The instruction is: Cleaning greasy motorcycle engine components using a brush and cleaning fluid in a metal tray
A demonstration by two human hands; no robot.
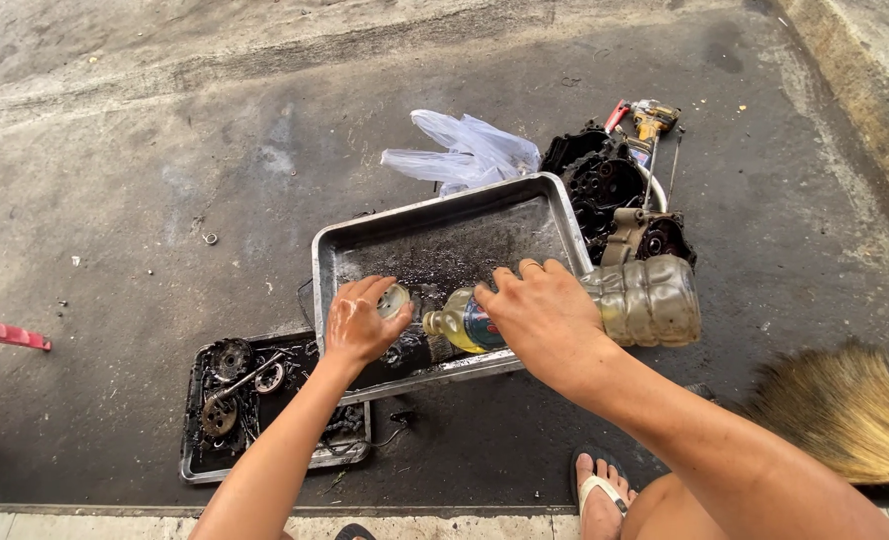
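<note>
— What sits at the centre?

— A rectangular metal tray point(364, 245), dull grey with raised walls, its floor smeared with black grime. It rests tilted, its near edge propped on a smaller, darker tray point(196, 462) lying on the rough concrete floor point(124, 160).

— And the hands?

— The right hand point(544, 315) is closed around a soft plastic bottle point(644, 298), crumpled and ribbed, laid on its side over the big tray's near right corner with the neck pointing into the tray; yellowish liquid shows near the neck. The left hand point(359, 322), wet and shiny, is closed over a small round pale part point(394, 300) just inside the big tray's near wall, right by the bottle's mouth.

— What's in the smaller tray?

— Greasy toothed gears point(230, 358) and other blackened metal parts.

— Beyond the big tray?

— Behind it, a crinkled translucent plastic bag point(464, 150). To its far right, black cast engine covers point(604, 185), webbed inside, with a yellow power tool point(652, 118) past them.

— Anything to the near right?

— The straw-coloured bristles of a broom point(844, 410), fanned out, and a sandalled foot point(600, 490) below the tray.
</note>
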